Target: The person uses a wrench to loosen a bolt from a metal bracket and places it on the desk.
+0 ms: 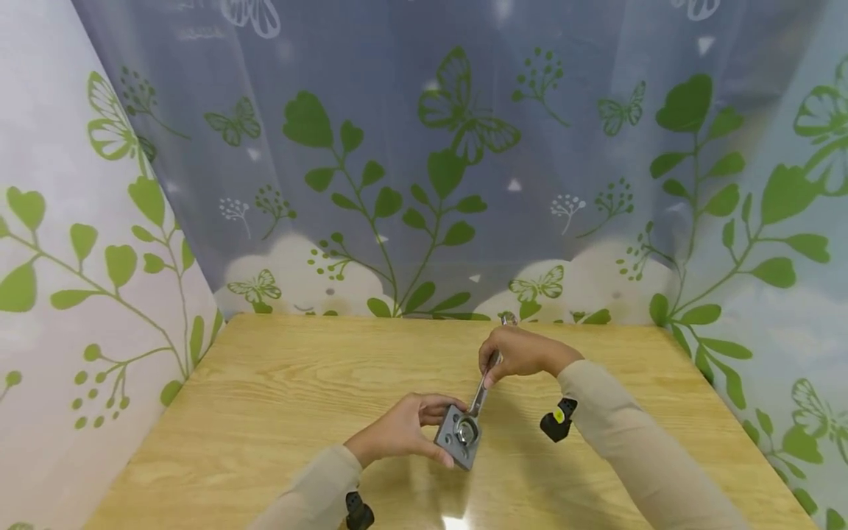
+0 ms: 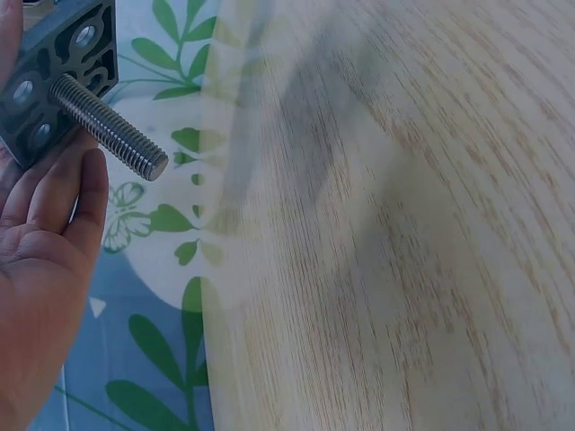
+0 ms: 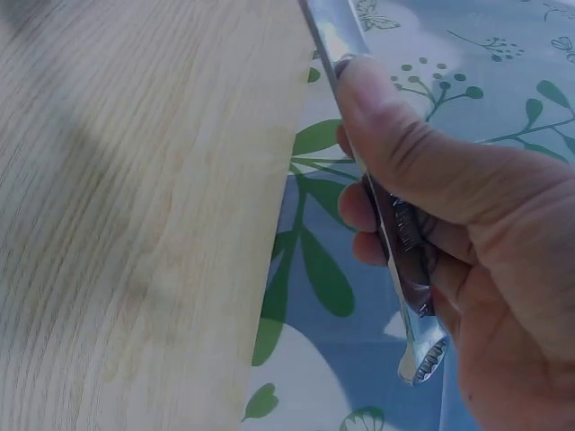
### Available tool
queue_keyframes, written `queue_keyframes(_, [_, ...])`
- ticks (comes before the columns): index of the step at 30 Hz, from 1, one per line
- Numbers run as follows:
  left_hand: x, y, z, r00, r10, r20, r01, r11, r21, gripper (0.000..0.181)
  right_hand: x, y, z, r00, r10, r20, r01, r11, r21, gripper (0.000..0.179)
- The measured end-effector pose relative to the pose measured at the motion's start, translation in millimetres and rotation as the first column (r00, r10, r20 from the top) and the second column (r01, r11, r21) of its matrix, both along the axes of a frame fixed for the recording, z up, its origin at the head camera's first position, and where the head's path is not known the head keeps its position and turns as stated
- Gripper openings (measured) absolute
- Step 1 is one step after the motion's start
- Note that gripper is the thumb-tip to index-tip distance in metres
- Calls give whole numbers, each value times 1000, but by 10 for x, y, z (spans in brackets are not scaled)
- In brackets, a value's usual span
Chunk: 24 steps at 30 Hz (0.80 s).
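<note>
My left hand (image 1: 396,430) holds a grey square plate (image 1: 447,439) by its edges, thumb at the near side and fingers at the far side. A bolt passes through the plate. Its shiny head (image 1: 466,433) faces up in the head view, while the left wrist view shows its threaded shank (image 2: 112,127) sticking out of the ribbed underside. Around the bolt head sits the ring end of a metal wrench (image 1: 478,399). My right hand (image 1: 523,350) grips the wrench handle, thumb along it. Beyond the hand, the toothed far end (image 3: 427,359) shows in the right wrist view.
Both hands work above a light wood-grain table (image 1: 298,368). A patterned curtain (image 1: 397,243) with green leaves and butterflies hangs along the table's back edge and both sides. Black cameras are strapped to both wrists.
</note>
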<state>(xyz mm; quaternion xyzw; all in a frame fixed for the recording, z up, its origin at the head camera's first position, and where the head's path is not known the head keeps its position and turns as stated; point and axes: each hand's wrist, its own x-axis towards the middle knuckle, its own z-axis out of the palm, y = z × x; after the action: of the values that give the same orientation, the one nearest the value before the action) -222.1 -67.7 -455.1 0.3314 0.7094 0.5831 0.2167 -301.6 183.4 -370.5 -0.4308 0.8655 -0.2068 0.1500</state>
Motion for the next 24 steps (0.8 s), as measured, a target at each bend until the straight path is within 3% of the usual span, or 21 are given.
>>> queue_keyframes(4, [14,8,-5,1000,-4,11,4,1000,-25,71,58,41,-3,999,-31,9,31,999,16,12])
queue_keyframes(9, [15,35,-25,1000,-7,1,7,1000,-28,73,115,240,-90,990,-136,18,136,990,41,12])
queue_keyframes(15, [3,-14,-79,999,46,-2,-46,999,-18,69,225,524,-344,973,-229,41,231,971,-63,15])
queue_keyframes(20, [7,-67,-94,990,138,-20,-139,990,-31,71,422,622,-588,940,-324,107,339,924,-177,21])
queue_keyframes(24, [5,-46,-107,969,245,-37,-245,969,-16,74,604,622,-707,890,-435,138,456,865,-211,26])
